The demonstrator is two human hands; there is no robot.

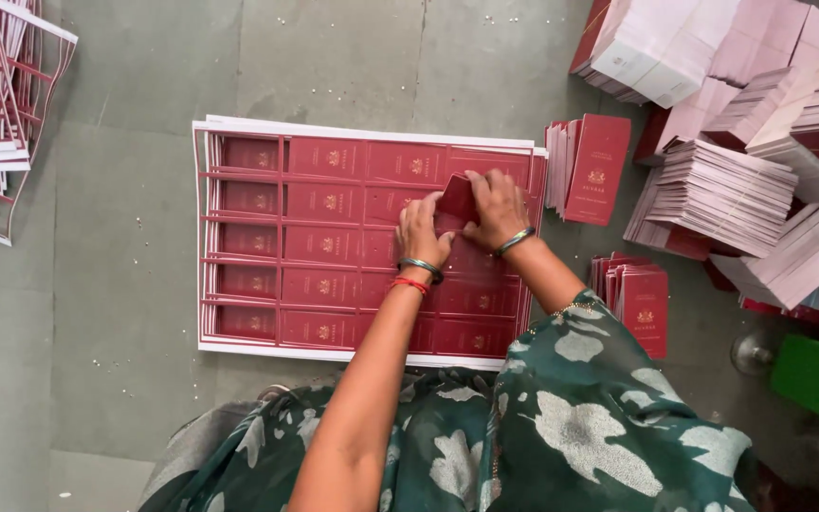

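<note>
Both pinching one red card off the die-cut sheet: left hand, right hand. Best pressing sheet flat, peeling slowly along perforations.

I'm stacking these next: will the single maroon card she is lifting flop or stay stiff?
The maroon card, pinched between the left hand and right hand, looks thin, so probably light and slightly bendy. It sits flat among the printed sheets, so it is unlikely to roll.

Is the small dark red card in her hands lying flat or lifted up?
Lifted: the small dark red card tilts above the printed sheet stack, pinched between both hands.
</note>
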